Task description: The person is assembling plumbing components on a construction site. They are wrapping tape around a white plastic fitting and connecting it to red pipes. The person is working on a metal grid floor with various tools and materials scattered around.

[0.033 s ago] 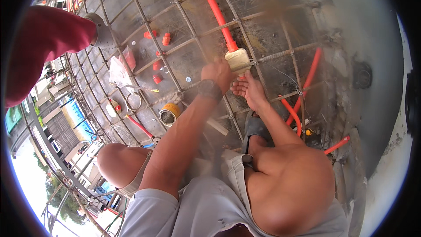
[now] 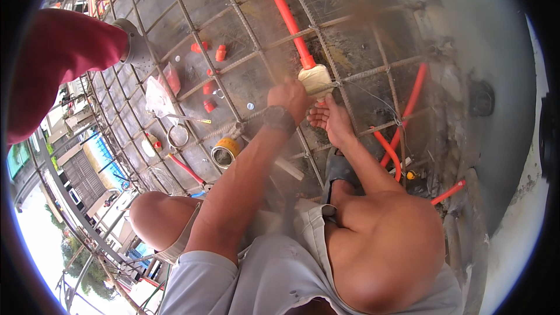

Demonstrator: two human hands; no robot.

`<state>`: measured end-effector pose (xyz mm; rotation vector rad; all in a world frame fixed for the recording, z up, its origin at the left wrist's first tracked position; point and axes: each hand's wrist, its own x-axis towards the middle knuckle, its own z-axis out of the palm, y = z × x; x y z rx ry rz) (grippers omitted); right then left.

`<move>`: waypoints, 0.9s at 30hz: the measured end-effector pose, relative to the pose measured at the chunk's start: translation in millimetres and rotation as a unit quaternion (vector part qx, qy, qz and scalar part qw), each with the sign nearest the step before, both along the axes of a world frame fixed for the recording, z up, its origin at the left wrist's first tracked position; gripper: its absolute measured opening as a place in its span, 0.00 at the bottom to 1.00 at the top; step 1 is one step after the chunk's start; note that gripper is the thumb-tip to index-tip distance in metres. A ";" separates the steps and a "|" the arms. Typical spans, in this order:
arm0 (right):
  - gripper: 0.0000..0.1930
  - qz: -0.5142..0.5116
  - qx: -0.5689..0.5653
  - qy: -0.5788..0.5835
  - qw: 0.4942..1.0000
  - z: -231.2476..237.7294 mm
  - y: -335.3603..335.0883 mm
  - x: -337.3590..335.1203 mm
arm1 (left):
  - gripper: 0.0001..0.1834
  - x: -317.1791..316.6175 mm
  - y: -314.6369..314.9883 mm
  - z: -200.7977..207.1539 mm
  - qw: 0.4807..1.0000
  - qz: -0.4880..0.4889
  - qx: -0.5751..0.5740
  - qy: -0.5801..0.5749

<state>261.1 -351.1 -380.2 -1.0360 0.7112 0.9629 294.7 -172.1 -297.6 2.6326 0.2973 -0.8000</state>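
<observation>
A small box covered in cream-coloured tape sits under the steel bars, with an orange conduit pipe joined to its far end. My left hand, with a dark watch on its wrist, is closed against the box's near left corner; its fingertips are hidden. At the near edge of the box is my right hand, thumb raised and fingers curled in. A bit of orange shows between the two hands, but what they pinch there is too small to make out.
A rebar grid spans the work area. To the left lie orange fittings, a plastic bag, a yellow tape roll and red-handled pliers. Bent orange conduit rises at right. Another person's shoe stands at far left.
</observation>
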 end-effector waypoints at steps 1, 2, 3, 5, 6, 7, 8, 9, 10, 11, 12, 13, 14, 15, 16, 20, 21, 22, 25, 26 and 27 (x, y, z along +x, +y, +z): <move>0.29 -0.001 -0.013 -0.010 1.000 -2.2 1.8 -2.7 | 0.27 0.1 -0.3 -0.9 1.000 -0.012 0.004 0.011; 0.29 -0.001 -0.026 -0.018 0.999 -4.4 3.1 -5.6 | 0.26 -0.9 -0.5 -1.9 1.000 -0.019 0.010 0.019; 0.29 -0.004 -0.024 -0.026 0.999 -6.3 3.9 -7.6 | 0.25 -1.9 -0.5 -2.5 1.000 -0.020 0.011 0.013; 0.29 -0.016 -0.035 -0.024 0.999 -10.1 5.5 -9.1 | 0.24 -4.2 0.1 -3.7 1.000 -0.018 0.011 0.001; 0.30 -0.018 -0.020 -0.038 0.999 -11.0 5.3 -9.6 | 0.24 -5.4 0.4 -4.1 0.999 -0.037 0.017 -0.007; 0.30 -0.023 -0.021 -0.046 0.998 -13.8 6.5 -5.9 | 0.23 -2.1 2.5 -6.5 0.998 -0.056 0.021 -0.015; 0.30 -0.024 -0.015 -0.056 0.998 -14.0 5.7 -5.8 | 0.22 -3.0 2.6 -6.8 0.997 -0.071 0.023 -0.015; 0.30 -0.020 -0.022 -0.045 0.999 -14.6 5.5 -4.4 | 0.23 -2.6 3.0 -7.7 0.996 -0.081 0.030 -0.019; 0.30 -0.016 -0.022 -0.044 0.999 -14.8 5.2 -3.5 | 0.23 -2.3 3.2 -8.3 0.995 -0.091 0.036 -0.023; 0.30 -0.013 -0.028 -0.037 0.999 -15.0 5.2 -2.6 | 0.23 -1.8 3.1 -8.7 0.994 -0.102 0.042 -0.027; 0.30 -0.014 -0.028 -0.045 0.998 -15.1 5.8 -2.1 | 0.23 -1.3 3.0 -8.9 0.995 -0.091 0.042 -0.023; 0.30 -0.015 -0.034 -0.047 0.998 -14.9 6.4 -2.4 | 0.22 -1.4 2.3 -8.5 0.996 -0.081 0.042 -0.017; 0.30 -0.014 -0.044 -0.039 0.998 -14.9 7.6 -2.7 | 0.22 -1.5 1.7 -7.9 0.997 -0.071 0.039 -0.015; 0.30 -0.012 -0.050 -0.053 0.997 -14.8 9.0 -2.8 | 0.22 -1.8 1.5 -6.6 0.996 -0.074 0.036 -0.026; 0.30 -0.008 -0.061 -0.055 0.997 -14.8 10.6 -3.2 | 0.21 -2.9 1.1 -4.9 0.996 -0.078 0.029 -0.038; 0.30 -0.008 -0.092 -0.049 0.995 -14.0 15.0 -3.2 | 0.23 -5.2 -2.3 -1.1 0.997 -0.066 0.020 -0.021; 0.30 -0.012 -0.083 -0.056 0.995 -13.8 15.4 -2.7 | 0.23 -5.2 -3.0 -1.6 0.998 -0.063 0.022 -0.015; 0.30 -0.015 -0.081 -0.056 0.995 -13.2 15.3 -2.5 | 0.23 -5.7 -4.1 -2.5 0.998 -0.060 0.020 -0.012; 0.30 -0.020 -0.080 -0.053 0.995 -12.2 14.5 -1.8 | 0.24 -7.5 -4.5 -7.7 0.997 -0.058 0.046 -0.033; 0.30 -0.023 -0.075 -0.054 0.995 -12.1 14.0 -1.8 | 0.24 -8.1 -4.8 -10.0 0.996 -0.062 0.056 -0.030; 0.30 -0.023 -0.080 -0.052 0.995 -12.4 13.6 -1.5 | 0.24 -7.3 -4.7 -13.1 0.996 -0.065 0.054 -0.039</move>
